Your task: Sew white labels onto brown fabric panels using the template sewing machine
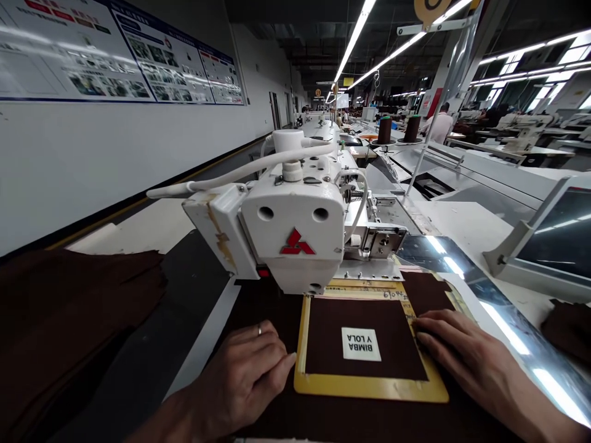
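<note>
Curled in on itself, the left hand (pixel 244 375) sits beside the yellow frame (pixel 369 387), thumb and forefinger drawn together near its left edge; whether they pinch any cloth, I can't tell from where I'm standing. The right hand (pixel 480 357) is more outstretched, fingers side by side, their tips at the frame's right side. That frame lies flat in front of the sewing machine (pixel 295 221), its far side close under the machine head, with dark brown fabric (pixel 323 351) showing through the opening and a pale label (pixel 361 344) on it, lettering upside down from here. I'd judge the frame light, thin and fairly stiff, maybe a little slippery on top; its broad side borders look the best places to hold. The fabric seems soft and likely to ruck up, so it wants flat, gentle pressure, clear of the label.
</note>
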Motion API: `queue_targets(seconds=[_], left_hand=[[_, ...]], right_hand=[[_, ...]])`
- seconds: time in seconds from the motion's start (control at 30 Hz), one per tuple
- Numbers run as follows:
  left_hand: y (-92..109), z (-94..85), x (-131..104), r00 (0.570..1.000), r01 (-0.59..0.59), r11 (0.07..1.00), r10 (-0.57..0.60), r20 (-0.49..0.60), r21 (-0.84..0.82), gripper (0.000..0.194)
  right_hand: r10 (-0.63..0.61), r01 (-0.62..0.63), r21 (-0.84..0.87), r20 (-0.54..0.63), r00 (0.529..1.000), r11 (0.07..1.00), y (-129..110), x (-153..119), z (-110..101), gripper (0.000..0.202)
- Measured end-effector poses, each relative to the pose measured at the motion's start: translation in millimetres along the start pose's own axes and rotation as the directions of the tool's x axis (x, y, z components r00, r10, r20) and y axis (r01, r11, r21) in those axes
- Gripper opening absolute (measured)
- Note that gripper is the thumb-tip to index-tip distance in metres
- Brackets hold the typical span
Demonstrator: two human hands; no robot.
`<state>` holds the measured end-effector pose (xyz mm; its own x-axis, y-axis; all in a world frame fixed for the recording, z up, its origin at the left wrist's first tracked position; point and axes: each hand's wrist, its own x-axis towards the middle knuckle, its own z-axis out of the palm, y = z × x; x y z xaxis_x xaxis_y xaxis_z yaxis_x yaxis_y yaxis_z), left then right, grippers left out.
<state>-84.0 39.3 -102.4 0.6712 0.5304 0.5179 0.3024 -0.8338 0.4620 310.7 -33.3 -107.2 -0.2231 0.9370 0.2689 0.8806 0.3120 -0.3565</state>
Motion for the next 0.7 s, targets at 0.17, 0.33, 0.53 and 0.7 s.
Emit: queue_targets(seconds=[0.17, 0.33, 0.53, 0.7], left_hand=[[-1, 1.7, -2, 1.0, 0.024, 1.0, -0.024, 0.01, 0.006, 0.025], [0, 0.0, -1, 1.0, 0.014, 1.0, -0.014, 0.005, 0.001, 0.025], [-4, 0.5, -1, 1.0, -0.009, 1.0, 0.009, -0.013, 0.025, 0.024], [-11, 6.5, -2, 0.998, -0.026, 0.999, 0.028, -0.053, 0.037, 0.024]], right_hand=[[-0.006, 0.006, -0.004, 0.022, 1.0, 1.0, 4, -3, 2, 0.026], [0.009, -0.008, -0.023, 0.054, 0.999, 1.0, 1, -2, 3, 0.027], [0.039, -0.034, -0.068, 0.078, 0.996, 0.997, -7, 2, 4, 0.035], [0.041, -0.036, -0.058, 0.093, 0.995, 0.998, -14, 7, -2, 0.037]])
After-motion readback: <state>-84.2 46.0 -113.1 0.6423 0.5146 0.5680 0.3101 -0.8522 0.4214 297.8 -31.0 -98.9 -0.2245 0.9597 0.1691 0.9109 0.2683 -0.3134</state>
